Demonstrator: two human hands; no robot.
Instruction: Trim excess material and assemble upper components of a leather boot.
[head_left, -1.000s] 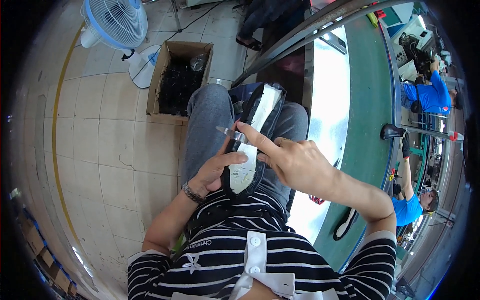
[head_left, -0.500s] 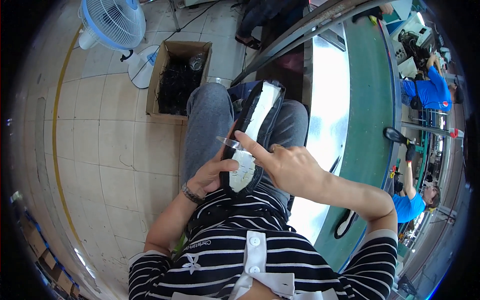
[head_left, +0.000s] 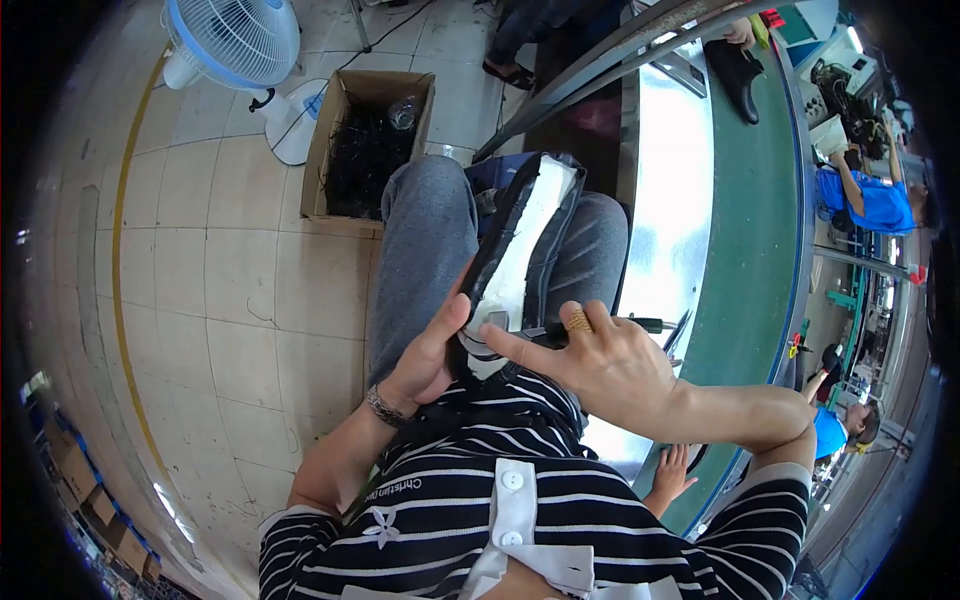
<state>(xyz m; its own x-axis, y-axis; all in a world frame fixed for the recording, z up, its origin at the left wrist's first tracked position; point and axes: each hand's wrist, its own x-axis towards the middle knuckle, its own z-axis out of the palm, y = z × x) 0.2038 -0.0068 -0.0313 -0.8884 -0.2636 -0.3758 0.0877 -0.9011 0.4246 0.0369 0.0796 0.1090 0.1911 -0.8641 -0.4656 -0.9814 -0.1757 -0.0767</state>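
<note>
A long black shoe upper on a white last (head_left: 520, 240) lies along my lap, toe end pointing away from me. My left hand (head_left: 430, 355) grips its near end from the left, thumb up against the side. My right hand (head_left: 610, 365), a ring on one finger, rests over the near end with its index finger stretched onto the white part. A thin dark-handled tool (head_left: 648, 323) runs through the fingers of that hand and sticks out to the right.
A cardboard box (head_left: 330, 150) of dark scraps and a white fan (head_left: 235, 40) stand on the tiled floor to the left. On the right are a shiny metal shelf (head_left: 670, 200) and a green conveyor belt (head_left: 750, 230) carrying a black shoe (head_left: 735, 70). People in blue (head_left: 865, 195) work beyond it. Another person's hand (head_left: 672, 472) shows below my right forearm.
My right hand has slid along the shoe toward me, its index fingertip now at the near end. The left hand keeps its grip.
</note>
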